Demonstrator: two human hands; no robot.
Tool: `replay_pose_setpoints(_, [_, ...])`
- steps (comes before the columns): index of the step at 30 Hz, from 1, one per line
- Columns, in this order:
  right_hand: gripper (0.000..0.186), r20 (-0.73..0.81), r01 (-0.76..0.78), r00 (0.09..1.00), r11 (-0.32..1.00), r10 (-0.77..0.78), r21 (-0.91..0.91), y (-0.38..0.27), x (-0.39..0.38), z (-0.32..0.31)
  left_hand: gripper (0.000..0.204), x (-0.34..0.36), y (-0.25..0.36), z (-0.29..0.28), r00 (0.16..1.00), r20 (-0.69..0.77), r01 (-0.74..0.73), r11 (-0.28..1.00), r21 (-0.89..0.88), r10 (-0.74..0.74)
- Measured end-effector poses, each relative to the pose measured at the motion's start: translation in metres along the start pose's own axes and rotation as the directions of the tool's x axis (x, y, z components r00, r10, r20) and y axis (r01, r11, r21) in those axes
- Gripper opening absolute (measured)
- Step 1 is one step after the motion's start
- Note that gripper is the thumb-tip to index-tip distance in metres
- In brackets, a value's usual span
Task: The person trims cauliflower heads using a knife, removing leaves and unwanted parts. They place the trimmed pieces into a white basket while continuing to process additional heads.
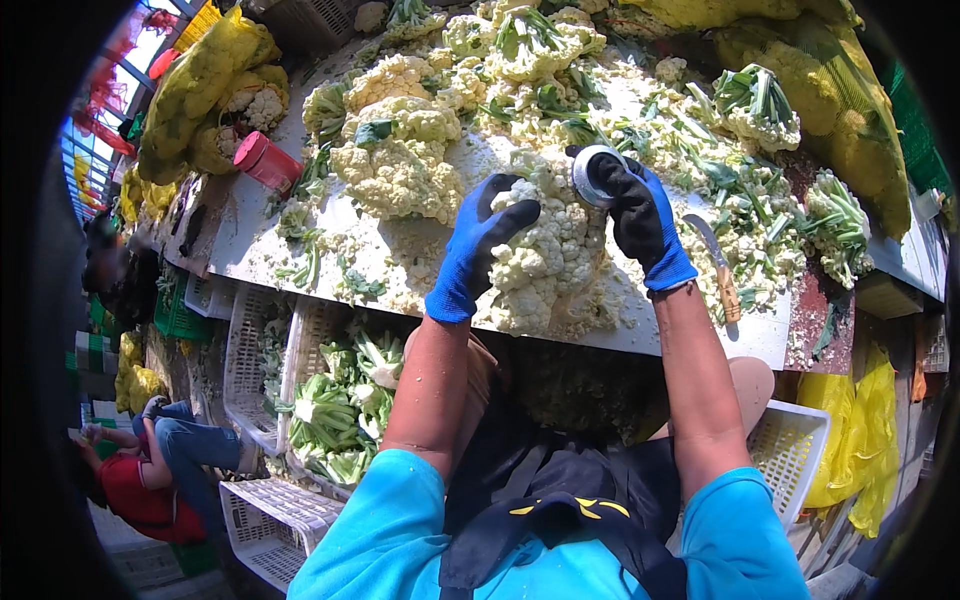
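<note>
My left hand (pixel 480 245), in a blue and black glove, grips a large pale cauliflower (pixel 545 255) from its left side, fingers curled over it. My right hand (pixel 640 220), gloved alike, is closed on a round white ring-like object (pixel 595 180) at the cauliflower's upper right; what it is exactly, I cannot tell. A curved knife with a wooden handle (pixel 727 285) lies just right of my right hand. More cauliflower heads (pixel 390 170) and scattered trimmings (pixel 675 140) cover much of the white board (pixel 260 240).
A red canister (pixel 268 160) lies at the left. Yellow mesh sacks (pixel 820 90) flank the board. Crates (pixel 255 370) with leafy trimmings (pixel 330 410) stand below, another crate (pixel 785 445) at right. A person in red (pixel 150 480) sits at lower left.
</note>
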State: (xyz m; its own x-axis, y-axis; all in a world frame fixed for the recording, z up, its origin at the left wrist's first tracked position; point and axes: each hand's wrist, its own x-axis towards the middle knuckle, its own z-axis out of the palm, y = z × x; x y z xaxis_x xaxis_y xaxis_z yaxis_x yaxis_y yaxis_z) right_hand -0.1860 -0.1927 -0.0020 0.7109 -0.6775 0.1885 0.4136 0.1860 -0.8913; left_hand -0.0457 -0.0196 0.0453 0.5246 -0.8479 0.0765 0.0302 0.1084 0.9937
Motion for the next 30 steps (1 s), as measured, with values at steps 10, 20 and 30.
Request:
replay_pose_setpoints(10, [0.027, -0.143, -0.144, 0.980, 0.989, 0.139, -0.024, -0.004, 0.005, 0.053, 0.067, -0.011, -0.013, -0.017, 0.997, -0.072, -0.027, 0.984, -0.178, 0.015])
replay_pose_setpoints(20, [0.032, 0.085, 0.158, 0.985, 0.979, -0.148, -0.125, -0.001, 0.010, 0.041, 0.075, -0.006, -0.036, -0.032, 0.999, -0.015, 0.046, 0.983, -0.177, -0.049])
replay_pose_setpoints(30, [0.036, 0.131, 0.290, 0.957, 0.893, -0.260, -0.345, -0.005, 0.020, 0.052, 0.069, -0.005, -0.054, -0.043, 0.997, -0.066, 0.030, 0.986, -0.165, -0.042])
